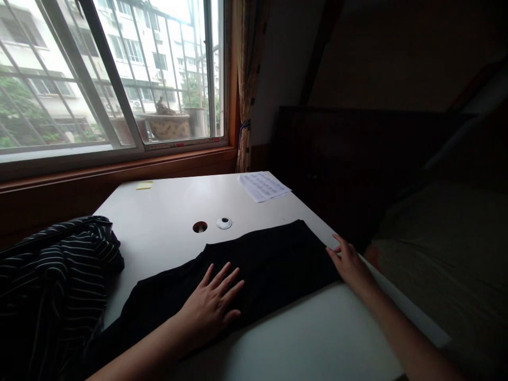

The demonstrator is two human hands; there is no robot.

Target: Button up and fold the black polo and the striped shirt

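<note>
A black garment (273, 259), which looks like a pair of trousers folded lengthwise, lies spread across the white table (170, 206). My left hand (218, 299) rests flat on its middle, palm down, with the fingers spread. At the garment's right end is my right hand (345, 259), its fingers apart and one fingertip at the cloth's edge. No cloth is seen gripped in either hand. The garment's left end runs down behind my left forearm, so part of it is hidden.
A heap of black-and-white striped cloth (59, 280) sits on the left. Toward the back are printed papers (264, 186) and a yellow sticky note (144, 185). A cable hole (200, 227) and a round white cap (224, 223) lie beyond the garment. A barred window (130, 79) stands behind.
</note>
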